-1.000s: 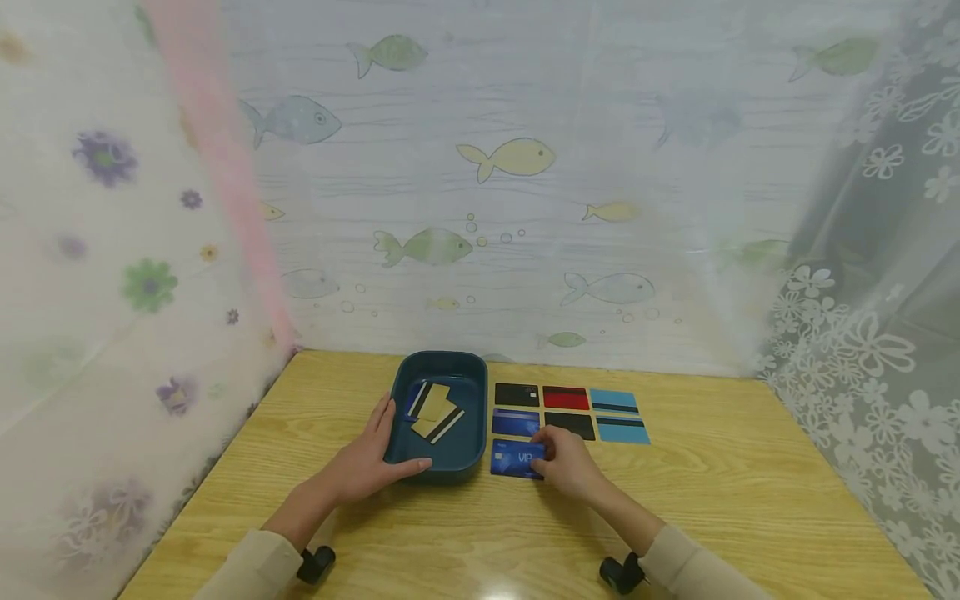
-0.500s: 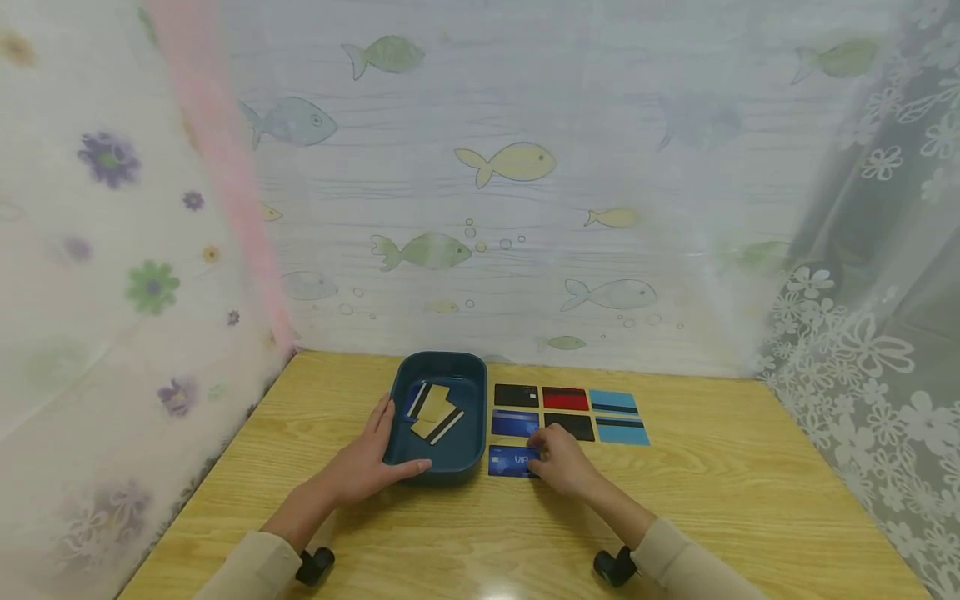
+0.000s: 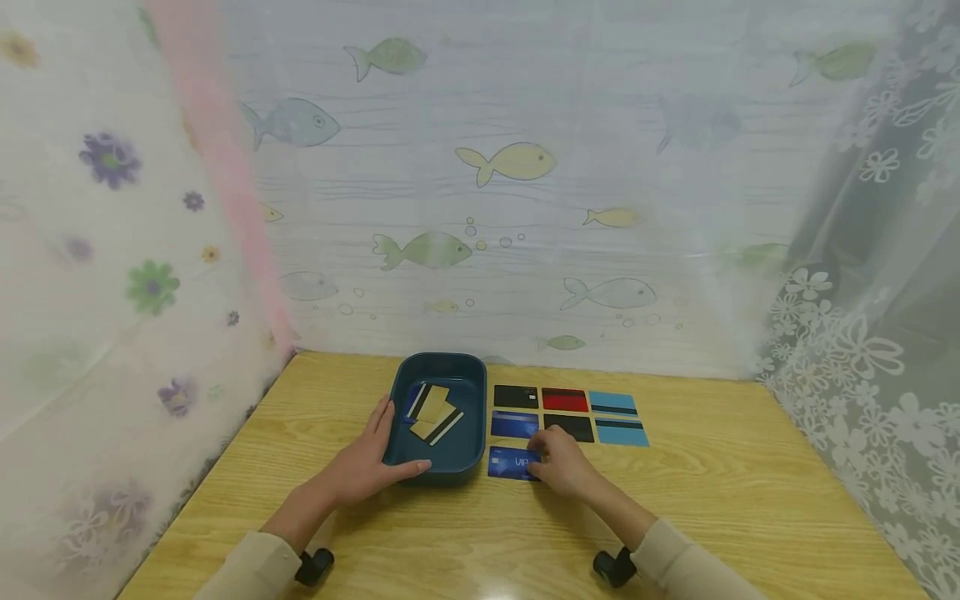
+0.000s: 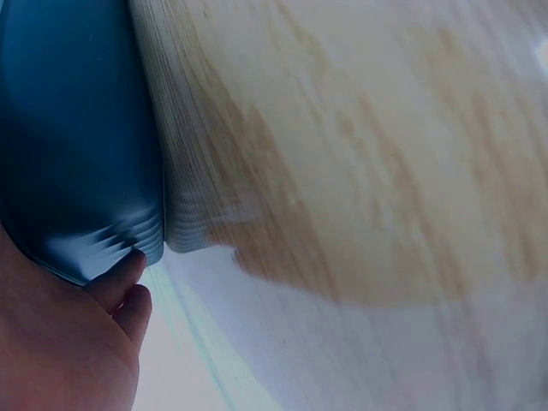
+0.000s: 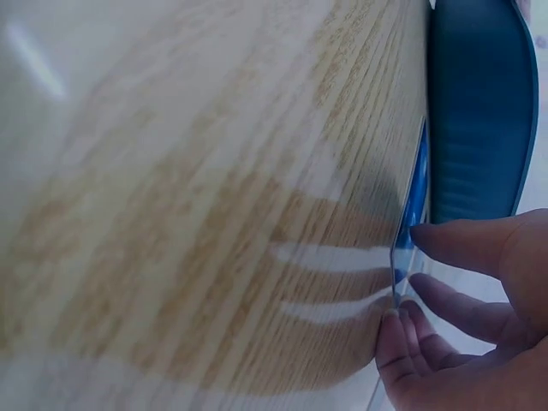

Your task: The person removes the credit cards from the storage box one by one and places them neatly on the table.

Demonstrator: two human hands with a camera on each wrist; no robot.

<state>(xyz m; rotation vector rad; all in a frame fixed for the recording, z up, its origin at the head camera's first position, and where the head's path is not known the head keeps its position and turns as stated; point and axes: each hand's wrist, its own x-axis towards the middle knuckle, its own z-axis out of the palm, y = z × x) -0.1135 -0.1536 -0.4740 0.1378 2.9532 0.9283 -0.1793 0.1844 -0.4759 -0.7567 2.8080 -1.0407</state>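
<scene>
My left hand rests against the left side of a dark blue tray, its fingers straight along the wall and the thumb at the near rim. The tray's outer wall fills the upper left of the left wrist view. Two gold cards lie in the tray, partly over a blue card. My right hand pinches the right end of a blue VIP card that lies just right of the tray. In the right wrist view, thumb and finger touch this card; its far end is hidden.
Behind the VIP card lie two rows of cards: a black card, a red card, a light blue card, a blue card, another black card and another light blue card. Patterned curtains surround the wooden table.
My right hand has shifted the VIP card slightly left and towards me, straightening it below the rows. In the last half second it has hardly moved. My left hand stays on the tray.
</scene>
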